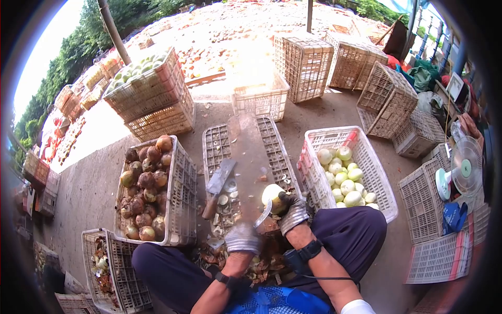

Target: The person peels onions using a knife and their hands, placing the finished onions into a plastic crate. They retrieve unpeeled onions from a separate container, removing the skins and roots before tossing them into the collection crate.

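Note:
My left hand [243,238], in a striped glove and slightly blurred, is closed round a small knife whose blade [264,213] points up and right. The blade lies close against a pale, peeled onion [272,197]. That onion is gripped by my right hand [294,213], whose glove has dark fingertips. Both hands are over the near end of a worn wooden board [246,157] laid along an upturned crate [217,138]. A cleaver [220,175] with a wooden handle rests left of the board, among onion scraps [224,199].
At left stands a crate of brown unpeeled onions [149,180]; at right, a white crate [384,180] holds peeled ones. A scrap crate [107,272] tilts by my left knee. Stacked crates [151,99] stand beyond. A fan [465,167] is at far right.

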Tool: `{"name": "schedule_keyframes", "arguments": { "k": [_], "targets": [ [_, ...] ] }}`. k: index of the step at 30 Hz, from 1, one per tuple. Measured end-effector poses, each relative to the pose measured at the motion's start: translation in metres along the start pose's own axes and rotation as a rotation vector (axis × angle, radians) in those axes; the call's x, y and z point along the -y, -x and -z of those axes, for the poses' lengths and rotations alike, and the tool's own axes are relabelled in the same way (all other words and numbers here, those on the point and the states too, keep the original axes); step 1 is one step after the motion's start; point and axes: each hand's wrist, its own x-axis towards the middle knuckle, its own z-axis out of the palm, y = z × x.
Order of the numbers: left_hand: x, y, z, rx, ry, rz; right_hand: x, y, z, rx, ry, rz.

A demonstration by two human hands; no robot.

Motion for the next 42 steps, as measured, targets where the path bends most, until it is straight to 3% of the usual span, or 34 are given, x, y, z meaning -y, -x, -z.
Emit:
{"name": "schedule_keyframes", "arguments": {
  "k": [2,5,7,9,11,13,16,19,22,27,30,34,37,40,42],
  "targets": [
    [0.000,-0.003,0.001,0.046,0.018,0.018,0.029,0.028,-0.045,-0.032,-0.191,-0.209],
    [0.007,-0.006,-0.012,0.035,0.110,0.031,0.025,0.018,-0.036,-0.222,-0.161,-0.178],
    [0.012,-0.005,-0.022,-0.012,0.231,0.020,0.000,0.003,0.003,0.079,0.357,0.229],
    [0.014,-0.003,-0.025,0.028,0.420,-0.002,-0.001,0.004,0.003,0.136,0.343,0.237],
    [0.021,-0.002,-0.030,0.085,0.642,-0.003,0.023,0.021,-0.035,-0.062,-0.201,-0.150],
    [0.029,-0.004,-0.032,0.162,0.900,0.020,0.025,0.021,-0.036,-0.057,-0.190,-0.161],
    [0.026,0.003,-0.020,0.186,1.034,0.095,0.024,0.023,-0.040,-0.076,-0.185,-0.135],
    [0.031,-0.005,-0.034,0.091,0.766,0.092,0.028,0.029,-0.050,-0.130,-0.101,-0.095],
    [-0.001,0.000,0.011,0.059,0.147,0.074,0.036,0.036,-0.061,-0.162,0.017,-0.043],
    [-0.001,-0.003,-0.008,-0.068,0.077,0.054,0.048,0.044,-0.080,-0.063,0.211,0.149],
    [-0.003,-0.005,-0.007,-0.062,0.017,0.017,0.051,0.045,-0.081,-0.057,0.170,0.146],
    [-0.005,-0.014,-0.020,-0.041,0.329,0.116,0.051,0.045,-0.088,-0.047,0.217,0.165],
    [0.009,-0.019,-0.048,-0.029,0.511,0.030,0.051,0.044,-0.090,-0.050,0.231,0.182],
    [-0.001,-0.014,-0.031,0.119,1.063,0.116,0.050,0.037,-0.080,-0.054,0.253,0.213],
    [0.017,-0.021,-0.035,0.111,0.860,-0.248,0.053,0.041,-0.083,-0.067,0.198,0.223]
  ]
}}
